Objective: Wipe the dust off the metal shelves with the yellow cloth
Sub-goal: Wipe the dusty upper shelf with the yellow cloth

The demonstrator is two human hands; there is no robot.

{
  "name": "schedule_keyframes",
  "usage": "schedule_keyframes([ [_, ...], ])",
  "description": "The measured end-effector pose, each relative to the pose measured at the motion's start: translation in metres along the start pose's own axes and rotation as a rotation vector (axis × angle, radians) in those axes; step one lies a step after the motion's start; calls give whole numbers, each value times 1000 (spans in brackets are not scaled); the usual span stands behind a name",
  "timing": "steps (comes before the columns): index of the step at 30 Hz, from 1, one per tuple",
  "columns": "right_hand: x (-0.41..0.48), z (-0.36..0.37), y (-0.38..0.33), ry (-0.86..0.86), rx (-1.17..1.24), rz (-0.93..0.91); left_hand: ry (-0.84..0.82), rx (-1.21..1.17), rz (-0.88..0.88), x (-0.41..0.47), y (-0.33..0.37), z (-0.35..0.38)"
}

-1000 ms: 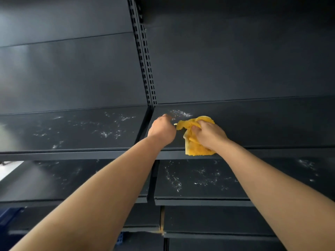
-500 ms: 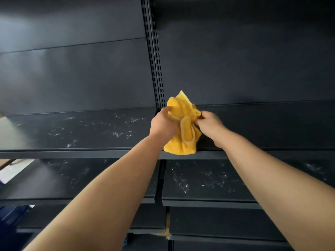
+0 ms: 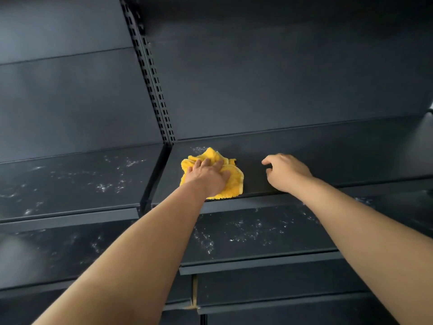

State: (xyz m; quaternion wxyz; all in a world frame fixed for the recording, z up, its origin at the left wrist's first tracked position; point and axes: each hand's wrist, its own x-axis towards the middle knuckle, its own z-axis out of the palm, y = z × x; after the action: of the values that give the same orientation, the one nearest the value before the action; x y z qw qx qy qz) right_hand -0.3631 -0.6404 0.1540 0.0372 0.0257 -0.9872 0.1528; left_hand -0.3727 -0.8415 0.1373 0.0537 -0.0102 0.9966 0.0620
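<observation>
The left hand (image 3: 208, 178) lies palm down on the yellow cloth (image 3: 230, 187), fingers (image 3: 203, 163) straight and close together, pressing it flat against the top of a dark metal shelf (image 3: 328, 160) rather than clutching it. The cloth is crumpled under the palm and spreads out on every side of it. It reaches furthest to the right of the knuckles and back toward the wrist, where its fringed edge lies along the shelf's front lip. It is bunched into a lump nearly as wide as it is deep. What long axis it has runs from the front lip toward the rear, and its highest fold pokes out beyond the fingertips, pointing at the back panel (image 3: 281, 78). Just past that fold, ahead of the fingertips, sits a small patch of white dust (image 3: 198, 150), close to the foot of the slotted upright (image 3: 150, 73). The right hand (image 3: 287, 173) is off to the right of the pressing hand, clear of the cloth, its fingers loosely curled and holding nothing. Whether it touches the shelf cannot be told. Left of the pressing hand, beyond the upright, the neighbouring shelf (image 3: 70, 184) is flecked with dust, as is the lower shelf (image 3: 257, 233) beneath both forearms.
</observation>
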Motion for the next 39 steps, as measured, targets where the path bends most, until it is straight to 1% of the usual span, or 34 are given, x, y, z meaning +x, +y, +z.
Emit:
schedule_keyframes([
  [6,17,-15,64,34,-96,3,-12,10,75,26,65,3],
  [12,35,-30,131,79,-113,12,-41,20,152,54,145,5],
  [16,46,-40,171,68,-119,35,-38,20,207,74,188,10],
  [19,51,-43,191,51,-98,18,-30,21,241,88,214,14],
  [22,56,-44,198,72,-93,-44,-22,16,261,103,233,15],
  [26,65,-44,196,70,-108,-83,8,16,261,119,240,17],
  [30,73,-42,187,66,-106,-94,56,7,164,134,231,16],
  [33,80,-39,173,58,-78,-119,70,12,71,142,216,14],
  [39,93,-25,125,36,-52,-182,90,18,-6,150,164,9],
])
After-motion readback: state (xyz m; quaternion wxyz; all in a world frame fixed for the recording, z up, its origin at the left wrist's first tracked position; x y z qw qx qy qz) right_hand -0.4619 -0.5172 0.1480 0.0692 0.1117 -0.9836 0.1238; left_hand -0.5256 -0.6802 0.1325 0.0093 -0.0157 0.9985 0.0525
